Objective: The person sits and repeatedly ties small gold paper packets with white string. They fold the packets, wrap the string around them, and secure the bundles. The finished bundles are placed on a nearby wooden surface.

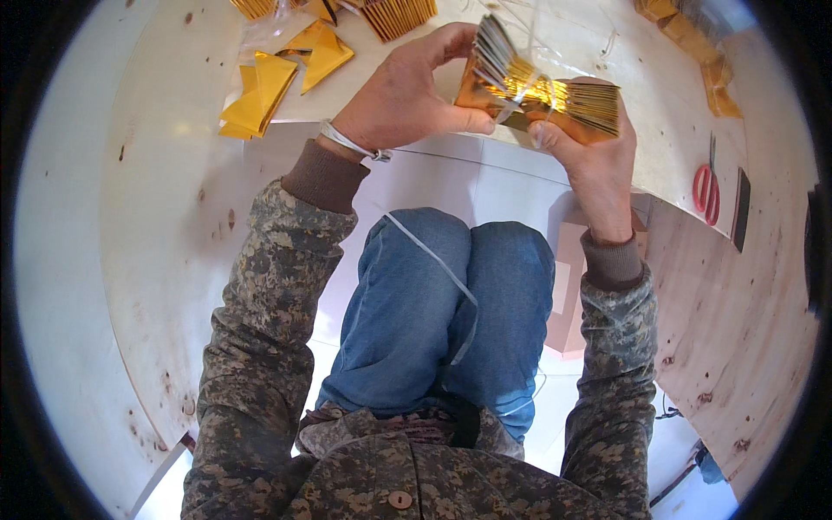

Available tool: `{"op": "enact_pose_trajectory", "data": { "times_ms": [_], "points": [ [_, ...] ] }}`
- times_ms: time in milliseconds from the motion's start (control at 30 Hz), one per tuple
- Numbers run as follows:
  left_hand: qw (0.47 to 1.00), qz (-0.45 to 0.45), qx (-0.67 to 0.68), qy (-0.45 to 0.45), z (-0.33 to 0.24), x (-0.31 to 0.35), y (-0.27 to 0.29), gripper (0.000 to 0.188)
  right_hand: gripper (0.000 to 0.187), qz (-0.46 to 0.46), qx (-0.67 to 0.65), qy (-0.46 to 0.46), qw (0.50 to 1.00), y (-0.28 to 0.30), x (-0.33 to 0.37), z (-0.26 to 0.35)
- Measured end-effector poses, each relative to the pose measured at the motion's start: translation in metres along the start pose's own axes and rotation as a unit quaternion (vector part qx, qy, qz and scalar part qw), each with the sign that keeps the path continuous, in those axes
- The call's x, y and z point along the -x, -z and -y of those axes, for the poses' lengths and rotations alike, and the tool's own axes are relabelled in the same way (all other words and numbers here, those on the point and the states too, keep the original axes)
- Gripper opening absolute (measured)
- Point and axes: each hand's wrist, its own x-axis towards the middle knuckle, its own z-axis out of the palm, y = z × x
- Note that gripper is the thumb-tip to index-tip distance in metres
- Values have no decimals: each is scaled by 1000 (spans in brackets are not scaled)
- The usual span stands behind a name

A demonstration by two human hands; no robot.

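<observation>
Over the table's near edge, both my hands hold a bundle of folded gold foil paper. It is pinched in at the middle, and its layered ends fan out to either side. Pale string wraps the narrow waist. My left hand grips the bundle's left end, thumb along the lower edge and fingers partly hidden behind. At the right end, my right hand is closed round it, with the thumb pressed near the waist. A thin white strip of string lies loosely across my knees.
Loose folded gold papers lie at the left of the table, near a gold stack. More gold pieces sit far right. Red-handled scissors and a dark flat strip are at the right edge. A cardboard box stands below.
</observation>
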Motion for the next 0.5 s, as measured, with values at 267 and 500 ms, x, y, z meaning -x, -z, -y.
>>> {"op": "enact_pose_trajectory", "data": {
  "times_ms": [267, 500],
  "points": [
    [993, -13, 61, 101, 10, 9, -21, 69, 60, 73, 39, 9, 997, 3, -4, -33],
    [991, -33, 40, 121, 8, 9, -25, 68, 58, 100, 57, -19, 993, 12, -9, -31]
  ]
}}
